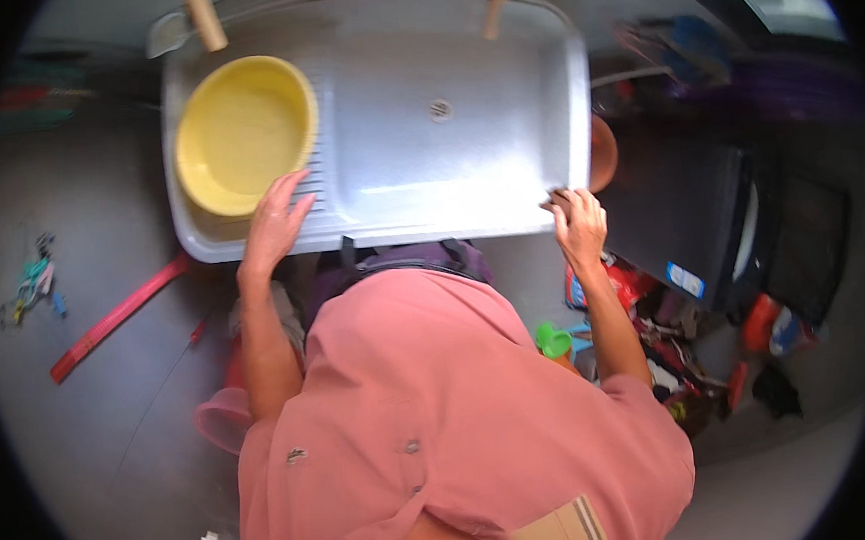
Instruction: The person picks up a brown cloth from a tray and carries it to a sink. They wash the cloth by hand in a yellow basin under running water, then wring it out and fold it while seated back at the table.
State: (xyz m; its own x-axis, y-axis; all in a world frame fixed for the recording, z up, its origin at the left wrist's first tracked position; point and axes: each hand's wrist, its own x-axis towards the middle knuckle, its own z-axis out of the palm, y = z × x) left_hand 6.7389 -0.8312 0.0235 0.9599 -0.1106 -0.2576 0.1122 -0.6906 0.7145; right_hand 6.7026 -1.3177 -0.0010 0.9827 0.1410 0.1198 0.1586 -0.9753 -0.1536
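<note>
A yellow round plastic basin (246, 136) stands at the left end of a grey sink (440, 164), on its ribbed drainboard (314, 192). Water appears to be in the basin, though its level is hard to judge. My left hand (272, 219) is at the basin's near right rim, fingers apart and extended over the ribs; whether they touch the rim I cannot tell. Over the sink's front right corner, my right hand (582, 223) has its fingers bent around a small brown object (557, 201), mostly covered. A round drain (440, 110) lies in the sink floor.
Two wooden handles (204, 19) (494, 13) jut over the sink's back edge. A dark cabinet-like box (676, 200) stands at the right, with a red packet (625, 283) and clutter below. On the left floor lie a red ribbed hose (123, 314) and a pink plastic bowl (225, 420).
</note>
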